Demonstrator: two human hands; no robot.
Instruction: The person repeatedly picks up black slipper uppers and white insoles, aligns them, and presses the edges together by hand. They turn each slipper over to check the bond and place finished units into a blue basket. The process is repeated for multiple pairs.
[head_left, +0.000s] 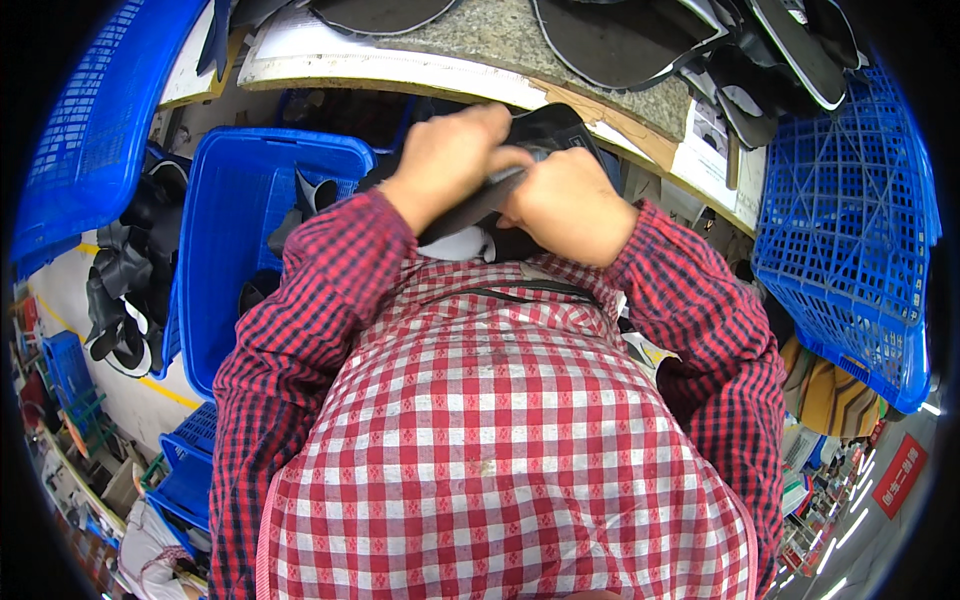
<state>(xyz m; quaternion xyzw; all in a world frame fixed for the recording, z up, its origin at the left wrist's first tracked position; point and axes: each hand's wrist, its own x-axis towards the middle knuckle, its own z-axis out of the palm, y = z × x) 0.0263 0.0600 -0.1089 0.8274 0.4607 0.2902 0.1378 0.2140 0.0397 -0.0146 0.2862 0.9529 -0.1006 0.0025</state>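
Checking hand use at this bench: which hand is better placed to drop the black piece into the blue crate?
Probably the left hand: it grips the black piece and is nearer the blue crate on the person's left.

Crates (250,230) (850,240) flank both hands (515,185); bench (500,50) behind them.

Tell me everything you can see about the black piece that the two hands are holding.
The black piece is a flat, flexible-looking sheet, perhaps leather or synthetic, with a rounded outline and a paler edge. It is held tilted just below the edge of the worktable, above the person's chest. The left hand grips it from the left and the right hand from the right, fingers pressed on it. Much of it is hidden.
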